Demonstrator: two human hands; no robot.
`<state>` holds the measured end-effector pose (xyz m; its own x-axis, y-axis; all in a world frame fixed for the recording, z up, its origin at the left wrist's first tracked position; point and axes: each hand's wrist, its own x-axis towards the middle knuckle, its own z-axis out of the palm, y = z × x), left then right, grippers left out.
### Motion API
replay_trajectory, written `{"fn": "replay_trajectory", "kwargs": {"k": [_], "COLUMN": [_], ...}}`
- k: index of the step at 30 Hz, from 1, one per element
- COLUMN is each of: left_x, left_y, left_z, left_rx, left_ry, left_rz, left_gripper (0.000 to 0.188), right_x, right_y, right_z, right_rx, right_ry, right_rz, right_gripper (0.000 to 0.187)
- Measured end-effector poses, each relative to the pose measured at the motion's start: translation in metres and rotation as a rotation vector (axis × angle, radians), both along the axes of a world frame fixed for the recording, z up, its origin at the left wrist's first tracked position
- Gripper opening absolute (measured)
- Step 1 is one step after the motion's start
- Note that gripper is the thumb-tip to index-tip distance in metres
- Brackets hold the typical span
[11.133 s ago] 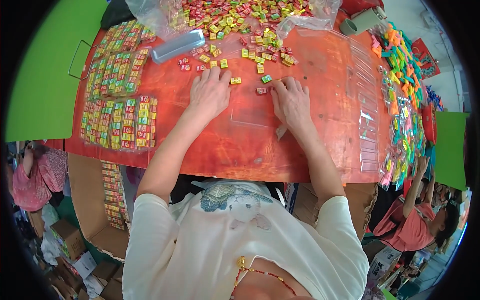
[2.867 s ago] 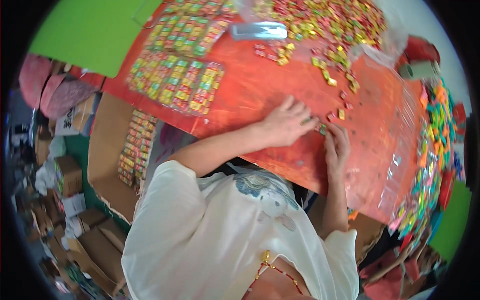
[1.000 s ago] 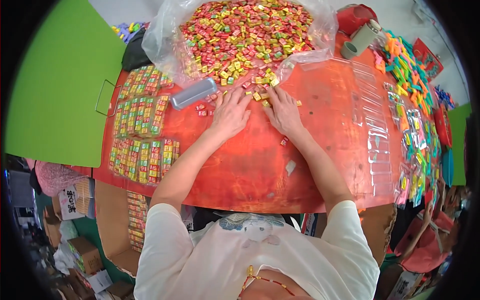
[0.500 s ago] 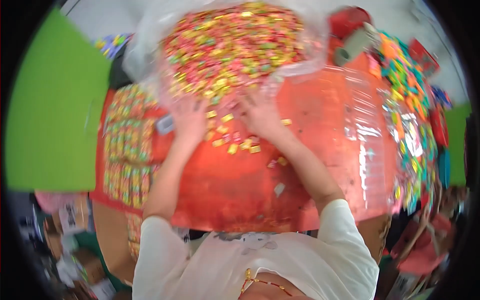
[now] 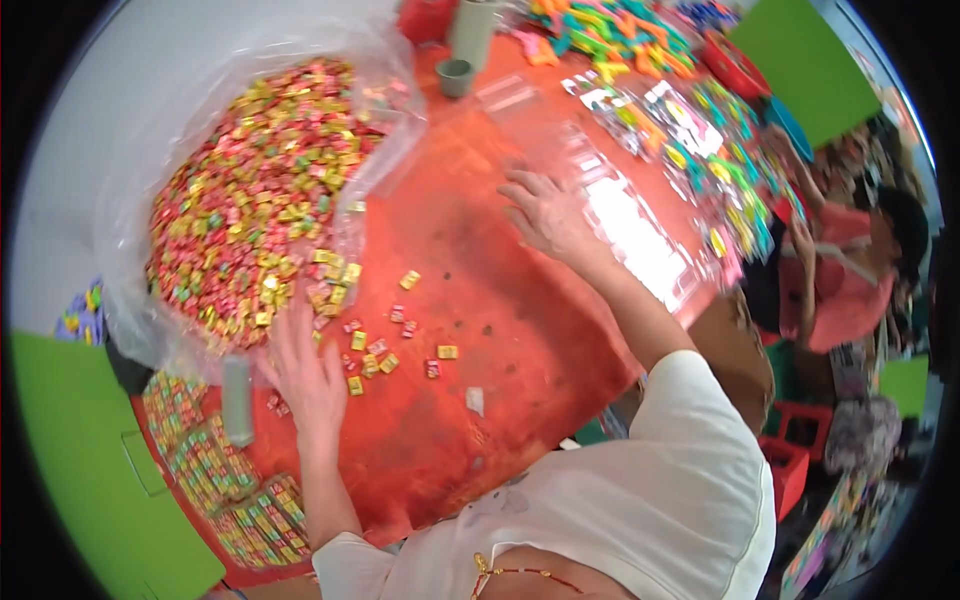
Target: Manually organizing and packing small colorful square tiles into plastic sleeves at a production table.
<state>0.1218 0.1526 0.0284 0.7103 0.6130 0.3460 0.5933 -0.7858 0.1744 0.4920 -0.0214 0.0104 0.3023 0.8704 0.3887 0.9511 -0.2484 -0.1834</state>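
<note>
A large heap of small wrapped candies (image 5: 250, 200), yellow, red and green, lies in a clear plastic bag (image 5: 125, 235) at the left of the red-covered table (image 5: 450, 230). My left hand (image 5: 308, 370) is at the heap's near edge, its fingers spread and touching candies, holding nothing that I can see. Several loose candies (image 5: 375, 358) lie to its right. My right hand (image 5: 548, 215) hovers over the table with fingers apart, beside a stack of clear plastic trays (image 5: 640, 235). A slim grey-green block (image 5: 238, 400) lies left of my left hand.
Filled candy packs (image 5: 225, 465) line the near left edge. Colourful plastic toys (image 5: 615, 35) and clear packets (image 5: 720, 170) cover the far right. A grey cup (image 5: 455, 77) stands at the back. Another person in pink (image 5: 850, 270) works at the right.
The view has turned right, so the heap now appears further left. My right hand has left the heap's edge and moved right toward the clear trays; my left hand stays by the heap.
</note>
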Motion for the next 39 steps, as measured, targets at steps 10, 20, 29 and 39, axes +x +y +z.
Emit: {"fn": "replay_trajectory", "kwargs": {"k": [10, 20, 29, 39], "left_x": [0.056, 0.055, 0.04, 0.012], "left_y": [-0.143, -0.192, -0.163, -0.094], "left_z": [-0.013, -0.031, -0.056, -0.056], "left_rx": [-0.324, -0.373, -0.128, -0.102], "left_ry": [0.003, 0.075, 0.161, 0.062], "left_rz": [-0.778, -0.842, -0.514, -0.27], "left_gripper": [0.058, 0.057, 0.062, 0.055], "right_x": [0.042, 0.024, -0.07, -0.225], "right_y": [-0.163, -0.188, -0.15, -0.088], "right_z": [-0.017, -0.045, -0.044, -0.027], "right_rx": [-0.236, -0.202, -0.091, -0.086], "right_ry": [-0.108, -0.043, -0.035, 0.053], "right_rz": [-0.326, -0.323, -0.271, -0.014], "right_gripper": [0.061, 0.06, 0.057, 0.058]}}
